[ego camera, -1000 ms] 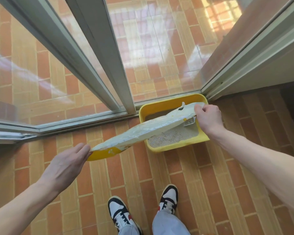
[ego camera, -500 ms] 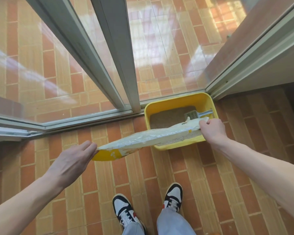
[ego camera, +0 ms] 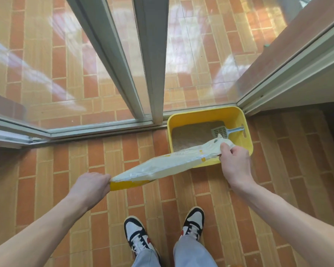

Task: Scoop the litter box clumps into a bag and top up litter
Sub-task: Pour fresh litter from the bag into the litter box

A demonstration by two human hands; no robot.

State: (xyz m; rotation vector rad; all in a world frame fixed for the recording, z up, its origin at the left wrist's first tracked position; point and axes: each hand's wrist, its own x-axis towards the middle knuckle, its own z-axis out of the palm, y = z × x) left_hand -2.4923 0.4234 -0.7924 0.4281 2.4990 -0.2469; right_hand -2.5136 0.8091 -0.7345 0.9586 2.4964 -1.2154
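- The litter bag [ego camera: 162,164], white with a yellow bottom band, is stretched almost flat between 2 hands, which looks like the way to steer loose grains toward 1 end when topping up.
- The left hand [ego camera: 91,186] holds the yellow bottom end, its fingers curled round the bag's edge. This end hangs lower than the mouth, over the tiled floor [ego camera: 66,189] and well clear of the box, so nothing appears to be pouring.
- The right hand [ego camera: 234,166] pinches the crumpled mouth end in closed fingers, just over the near edge of the litter box [ego camera: 247,143]. Gripping there likely lets the person aim or close the opening; whether the mouth is open cannot be told.
- The yellow litter box sits on the floor, pushed into the corner where the sliding-door track [ego camera: 96,130] meets the side frame, probably to keep it out of the walkway.
- Pale litter [ego camera: 189,133] covers the box floor. The grey scoop [ego camera: 226,130] lies inside toward the far right corner, handle resting against the right wall, untouched.
- My judgement: the top-up is either finishing or being set up, since the bag lies too level to pour.
- The person's 2 shoes [ego camera: 193,222] stand back from the box, near the frame's bottom edge.
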